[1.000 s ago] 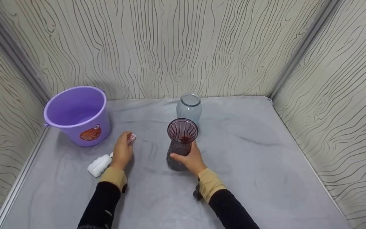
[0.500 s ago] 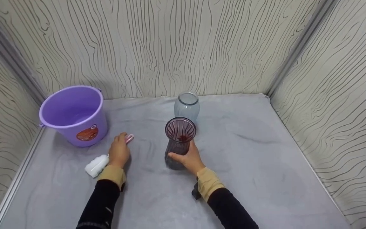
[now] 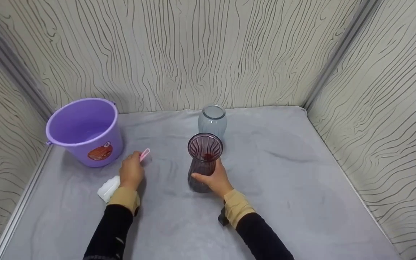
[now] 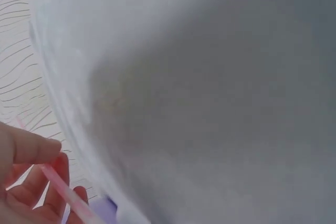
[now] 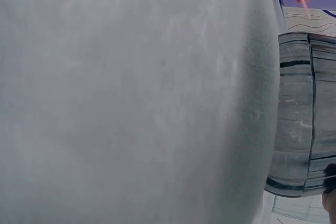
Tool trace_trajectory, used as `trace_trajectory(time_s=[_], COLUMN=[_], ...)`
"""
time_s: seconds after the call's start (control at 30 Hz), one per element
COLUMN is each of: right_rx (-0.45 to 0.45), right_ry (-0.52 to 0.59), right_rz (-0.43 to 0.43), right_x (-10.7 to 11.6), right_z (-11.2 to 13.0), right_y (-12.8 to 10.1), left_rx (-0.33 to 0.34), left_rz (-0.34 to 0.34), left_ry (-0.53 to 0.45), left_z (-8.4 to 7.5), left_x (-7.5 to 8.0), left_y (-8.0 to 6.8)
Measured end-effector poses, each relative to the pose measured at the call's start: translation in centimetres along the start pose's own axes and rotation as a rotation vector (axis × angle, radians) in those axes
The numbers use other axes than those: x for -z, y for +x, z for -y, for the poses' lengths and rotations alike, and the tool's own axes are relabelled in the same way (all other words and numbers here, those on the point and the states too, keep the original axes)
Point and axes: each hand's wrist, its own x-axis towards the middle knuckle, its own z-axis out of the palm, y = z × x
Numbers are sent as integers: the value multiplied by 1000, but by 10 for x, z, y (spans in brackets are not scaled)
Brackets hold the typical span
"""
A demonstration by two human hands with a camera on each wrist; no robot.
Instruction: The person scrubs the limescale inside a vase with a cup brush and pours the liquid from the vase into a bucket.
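Vase (image 3: 204, 162), dark ribbed glass, stands upright w/ our right hand (image 3: 216, 179) wrapped round its lower body, fingers curled on the far side, thumb on the near. Our left hand (image 3: 131, 172) pinches a thin pink handle (image 3: 144, 154); its white foam head (image 3: 108, 187) sticks out behind the wrist. Best, we reckon, to keep the vase steady & lift the foam clear of the cloth. Vs 0.5 s ago: pink tip angled higher, vase unmoved.

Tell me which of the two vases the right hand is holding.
The dark purple ribbed vase, gripped by the right hand; the pale blue-grey vase stands behind it, untouched.
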Motion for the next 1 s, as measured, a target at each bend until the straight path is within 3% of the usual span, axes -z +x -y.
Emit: trace_trajectory(time_s=[0.23,0.37,0.5,0.63,1.0], right_rx=[9,13,10,14,17], right_ry=[-3,-9,-12,-15,-23], right_rz=[-10,-18,-17,-14,-17], right_x=[1,1,0,-1,-1], right_z=[0,0,-1,-1,-2], right_y=[0,-1,0,0,0], left_rx=[-8,-71,-173,-209,-369], left_rz=[-25,-89,-199,-274,-390], left_ry=[53,53,-28,-120,-345], left_z=[-8,-9,-10,-20,-62], left_x=[10,13,16,19,26], left_y=[2,1,1,4,4])
